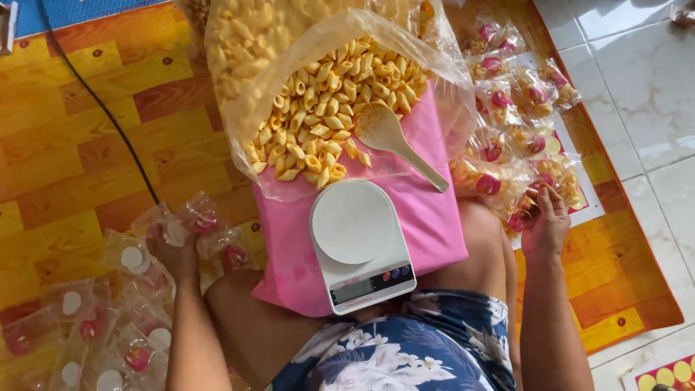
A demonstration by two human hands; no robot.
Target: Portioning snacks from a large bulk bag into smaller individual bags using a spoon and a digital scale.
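Left hand (172, 250) fingers curled, grasping empty clear bag (190, 221), right hand (544, 221) loosely open, fingertips touching filled snack packet (523, 210), scale (360, 245) between.

A small white digital kitchen scale with a round platform (360, 242) sits at the centre of the frame on a pink cloth-covered block (427, 217), which rests on the person's lap. Above it, at top centre, a large clear plastic bag of yellow shell-shaped snacks (326, 123) lies open on the same block, with a pale plastic scoop (391, 137) resting at its mouth, handle pointing lower right. At the right, filled small clear snack packets with round labels (514, 101) lie in a cluster on the floor; the right hand (546, 221) touches the lowest of them. At lower left, empty small clear bags (94, 318) are spread about, the left hand (170, 250) on top of them. A black cable (94, 98) runs down the upper left.
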